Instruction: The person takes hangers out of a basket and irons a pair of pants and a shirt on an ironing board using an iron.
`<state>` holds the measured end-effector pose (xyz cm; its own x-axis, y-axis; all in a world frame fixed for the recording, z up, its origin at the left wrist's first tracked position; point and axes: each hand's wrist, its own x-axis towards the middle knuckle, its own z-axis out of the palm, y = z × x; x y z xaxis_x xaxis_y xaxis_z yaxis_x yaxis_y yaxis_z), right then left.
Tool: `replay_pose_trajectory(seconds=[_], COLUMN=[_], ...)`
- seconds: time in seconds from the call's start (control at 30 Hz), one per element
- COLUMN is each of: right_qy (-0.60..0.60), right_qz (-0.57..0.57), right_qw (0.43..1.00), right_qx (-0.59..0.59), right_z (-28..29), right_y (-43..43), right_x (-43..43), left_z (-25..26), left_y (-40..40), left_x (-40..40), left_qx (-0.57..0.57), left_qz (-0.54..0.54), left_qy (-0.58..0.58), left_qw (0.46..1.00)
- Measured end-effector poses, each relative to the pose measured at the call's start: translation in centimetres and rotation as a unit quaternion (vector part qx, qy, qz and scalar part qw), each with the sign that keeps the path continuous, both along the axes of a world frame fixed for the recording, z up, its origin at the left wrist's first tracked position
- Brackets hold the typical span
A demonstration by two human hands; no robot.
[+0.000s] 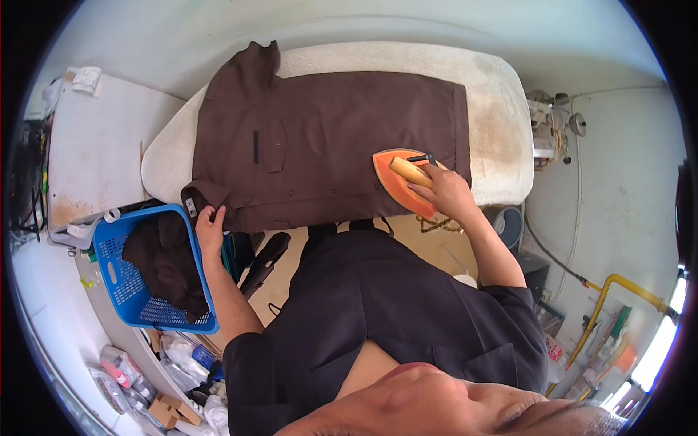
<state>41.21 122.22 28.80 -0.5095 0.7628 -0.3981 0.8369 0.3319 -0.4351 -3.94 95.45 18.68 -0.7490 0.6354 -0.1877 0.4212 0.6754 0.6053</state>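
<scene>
A dark brown short-sleeved shirt lies spread over a padded ironing board with a stained cream cover. Its collar points left, and the buttoned front edge runs along the near side. My right hand grips the wooden handle of an orange iron, whose tip points up and left. The iron rests on the shirt near its hem. At the collar, my left hand pinches the brown cloth between thumb and fingers.
A blue plastic basket with bunched dark brown cloth stands at the left below the board. A white cabinet top adjoins the board's left end. Yellow pipe runs along the right wall. Packaged items and a cardboard box lie lower left.
</scene>
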Motion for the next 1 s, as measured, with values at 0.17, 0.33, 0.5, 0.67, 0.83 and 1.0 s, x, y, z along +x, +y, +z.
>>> replay_pose_trajectory(seconds=[0.17,0.33,0.5,0.67,0.83,1.0], right_qy=[0.006,0.018,0.034,0.05,0.032,0.024], right_qz=[0.033,0.081,0.035,-0.103,0.066,0.175], right_qw=[0.999,0.996,0.993,0.993,0.995,0.983], right_qx=[-0.015,0.027,0.104,0.032,0.074,-0.053], right_z=[0.9,-0.5,-3.1,-2.4,-3.3,-2.1], right_y=[0.6,2.7,10.2,17.3,10.2,2.8], right_x=[-3.9,-12.5,-17.0,-17.0,-16.0,-16.1], left_z=[0.3,-0.7,-0.7,-0.8,-2.2,0.0], left_y=[-0.9,-1.2,-0.3,0.3,-0.6,0.8], left_x=[-0.4,-1.6,-1.6,-1.4,-1.4,-1.2], left_qx=[0.081,0.059,0.028,0.03,0.059,0.011], left_qz=[0.045,0.023,0.01,-0.01,0.034,0.018], left_qy=[-0.017,-0.042,-0.066,-0.039,-0.048,-0.059], left_qw=[0.996,0.997,0.997,0.999,0.997,0.998])
